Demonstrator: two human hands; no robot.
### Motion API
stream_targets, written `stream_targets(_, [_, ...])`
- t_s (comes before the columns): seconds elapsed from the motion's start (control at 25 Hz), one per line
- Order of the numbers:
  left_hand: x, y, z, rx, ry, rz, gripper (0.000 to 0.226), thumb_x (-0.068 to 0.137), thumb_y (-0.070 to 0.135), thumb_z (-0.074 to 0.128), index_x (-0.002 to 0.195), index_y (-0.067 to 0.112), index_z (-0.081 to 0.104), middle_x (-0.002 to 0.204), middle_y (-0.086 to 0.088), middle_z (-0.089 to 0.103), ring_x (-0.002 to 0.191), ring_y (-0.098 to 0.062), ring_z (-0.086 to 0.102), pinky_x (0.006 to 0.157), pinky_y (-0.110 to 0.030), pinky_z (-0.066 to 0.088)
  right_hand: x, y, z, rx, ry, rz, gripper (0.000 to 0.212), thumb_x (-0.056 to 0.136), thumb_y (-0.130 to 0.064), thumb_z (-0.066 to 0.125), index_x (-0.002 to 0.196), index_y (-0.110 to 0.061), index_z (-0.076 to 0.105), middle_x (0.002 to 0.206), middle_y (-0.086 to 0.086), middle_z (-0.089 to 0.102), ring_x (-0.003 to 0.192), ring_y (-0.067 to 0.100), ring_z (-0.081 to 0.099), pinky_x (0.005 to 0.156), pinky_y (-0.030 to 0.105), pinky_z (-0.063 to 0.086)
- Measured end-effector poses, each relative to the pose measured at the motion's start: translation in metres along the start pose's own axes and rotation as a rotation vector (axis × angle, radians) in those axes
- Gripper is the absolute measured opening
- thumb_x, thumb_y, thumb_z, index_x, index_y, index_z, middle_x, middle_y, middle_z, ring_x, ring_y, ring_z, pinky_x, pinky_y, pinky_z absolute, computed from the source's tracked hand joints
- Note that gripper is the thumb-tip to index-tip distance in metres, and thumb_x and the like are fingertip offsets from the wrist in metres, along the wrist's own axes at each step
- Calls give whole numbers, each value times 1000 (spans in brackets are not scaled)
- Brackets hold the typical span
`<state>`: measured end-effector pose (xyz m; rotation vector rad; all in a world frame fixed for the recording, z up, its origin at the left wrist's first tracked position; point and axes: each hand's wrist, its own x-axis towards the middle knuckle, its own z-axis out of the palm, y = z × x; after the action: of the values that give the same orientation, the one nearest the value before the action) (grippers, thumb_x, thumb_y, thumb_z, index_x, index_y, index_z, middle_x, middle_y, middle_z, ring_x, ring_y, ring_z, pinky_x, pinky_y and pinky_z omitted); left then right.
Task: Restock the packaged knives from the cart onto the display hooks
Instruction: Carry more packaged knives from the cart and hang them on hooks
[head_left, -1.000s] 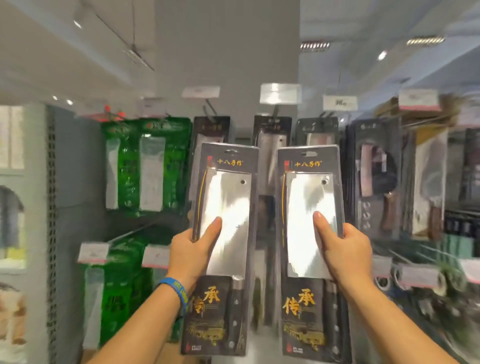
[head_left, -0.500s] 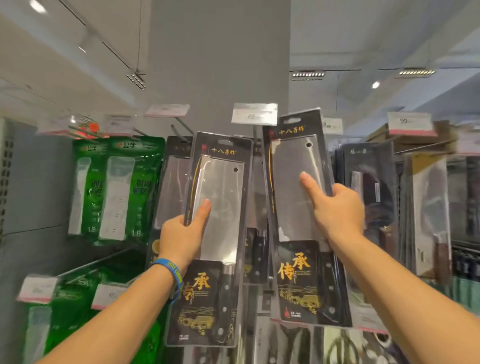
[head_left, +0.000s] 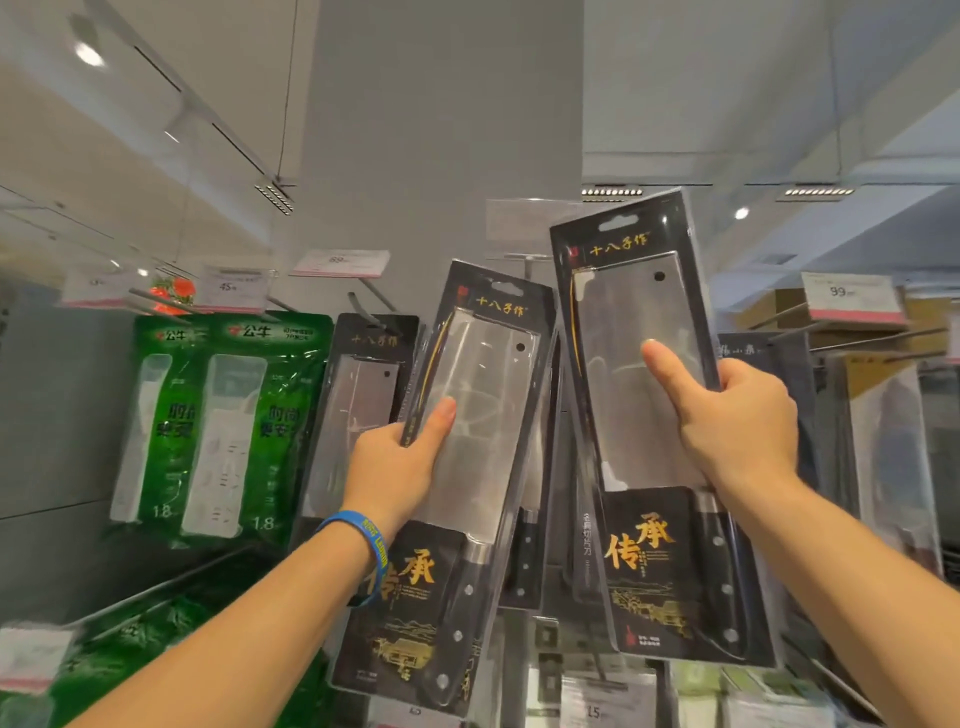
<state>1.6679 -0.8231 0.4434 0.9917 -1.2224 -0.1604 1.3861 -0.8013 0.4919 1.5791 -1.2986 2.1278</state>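
I hold two black blister packs, each with a steel cleaver behind clear plastic and gold characters on the card. My left hand (head_left: 397, 462), with a blue wristband, grips the left knife pack (head_left: 483, 395) by its left edge, thumb on the front, the pack tilted right. My right hand (head_left: 737, 415) grips the right knife pack (head_left: 631, 312) by its right edge and holds it higher, its hang slot close to the metal display hook (head_left: 524, 258) under a price tag. Another pack of the same knife (head_left: 363, 374) hangs on a hook to the left.
Green packs of power strips (head_left: 234, 415) hang at the left. Other dark knife packs (head_left: 883, 441) hang at the right on long hooks with price tags (head_left: 852, 296). Bare hook rods (head_left: 374, 293) jut out toward me. Lower rows of goods sit below.
Both packs have risen toward the top hooks; the right one has gone higher and tilted left, its slot now near the hook. My view has tilted upward.
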Motion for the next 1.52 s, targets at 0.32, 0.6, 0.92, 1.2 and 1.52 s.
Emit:
stream_targets(0.32, [2, -6, 15, -65, -111, -43, 64, 71, 75, 61, 43, 24, 36, 40, 10, 37, 35, -3, 35, 35, -12, 28, -7, 1, 9, -38, -7, 22, 77, 76, -85, 58, 60, -16, 29, 54, 0, 26, 50, 18, 26, 50, 37, 22])
stream_targets(0.6, [8, -8, 13, -16, -146, 4, 69, 70, 78, 60, 32, 24, 40, 35, 11, 35, 33, -4, 37, 35, -11, 28, -8, 4, 3, -13, -40, 32, 95, 75, -85, 61, 74, 10, 53, 71, 28, 58, 61, 39, 49, 54, 44, 39])
stream_targets(0.92, [3, -6, 22, 131, -152, 76, 74, 65, 88, 53, 47, 20, 30, 38, 8, 33, 37, -9, 35, 46, -29, 28, -19, -22, 0, -5, -86, 52, 82, 61, -94, 60, 62, -13, 48, 57, 9, 48, 53, 22, 44, 51, 38, 39])
stream_targets(1.2, [11, -13, 13, 86, -109, 86, 72, 64, 89, 49, 47, 21, 31, 36, 8, 34, 35, -9, 34, 42, -26, 28, -25, -17, -15, -40, -46, 79, 76, 66, -91, 63, 57, -16, 46, 51, -2, 53, 46, 11, 47, 45, 30, 37])
stream_targets(1.52, [22, -17, 10, 157, -194, 114, 75, 64, 92, 49, 49, 20, 39, 42, 5, 39, 46, -19, 41, 50, -31, 33, -29, -24, -19, -64, -74, 60, 73, 72, -83, 64, 61, -12, 52, 58, 6, 54, 54, 18, 52, 52, 38, 42])
